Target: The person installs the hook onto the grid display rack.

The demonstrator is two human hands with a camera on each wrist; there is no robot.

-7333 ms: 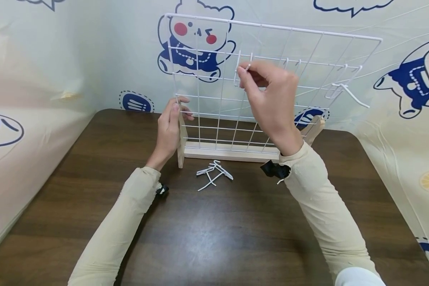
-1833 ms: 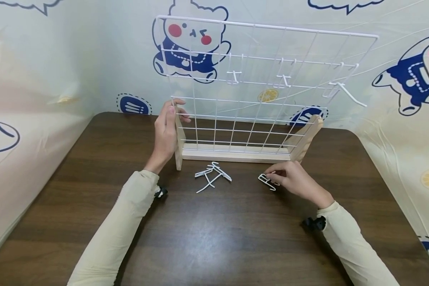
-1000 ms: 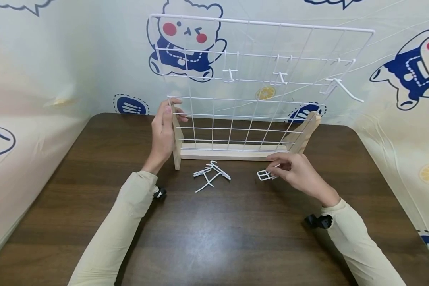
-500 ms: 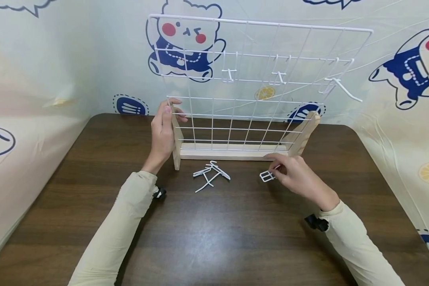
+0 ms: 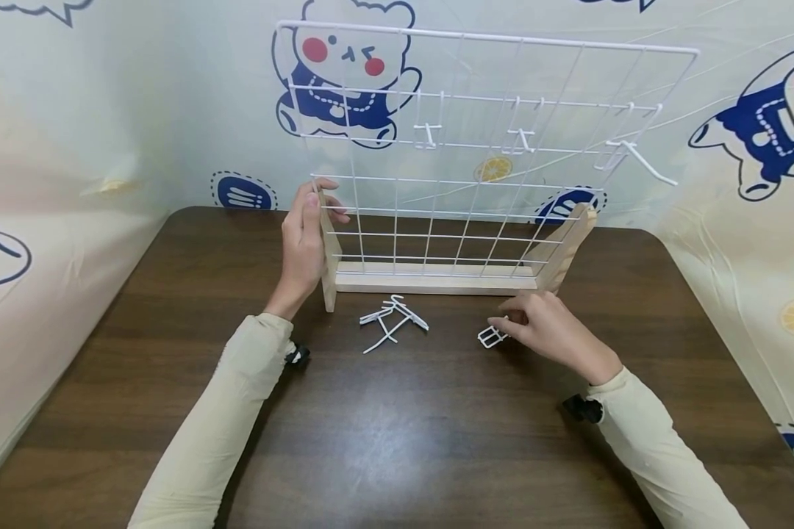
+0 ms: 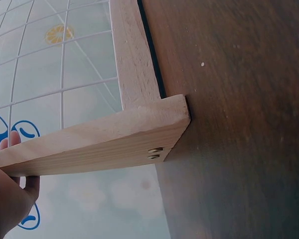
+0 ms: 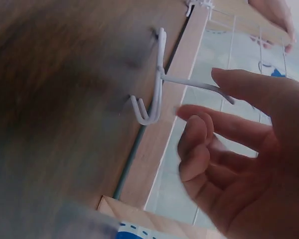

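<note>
Right grip (image 5: 549, 330) down from rack (image 5: 463, 34) to white hook (image 7: 159, 74), fingers parted, left grip (image 5: 304, 239) around wooden panel (image 6: 99, 147)

Through the head view I looked forward and down, from farthest off, across the tabletop (image 5: 397, 426) to the wire rack (image 5: 473, 184). My left wrist view ran close along the rack's wooden end panel (image 6: 89, 142), turned sideways, while my right wrist view, also turned, faced a white hook (image 7: 160, 72) from close by, though the tabletop there seemed too blurred to read. All three shared the wooden base (image 5: 437, 283) and the left hand (image 5: 304, 239).
</note>
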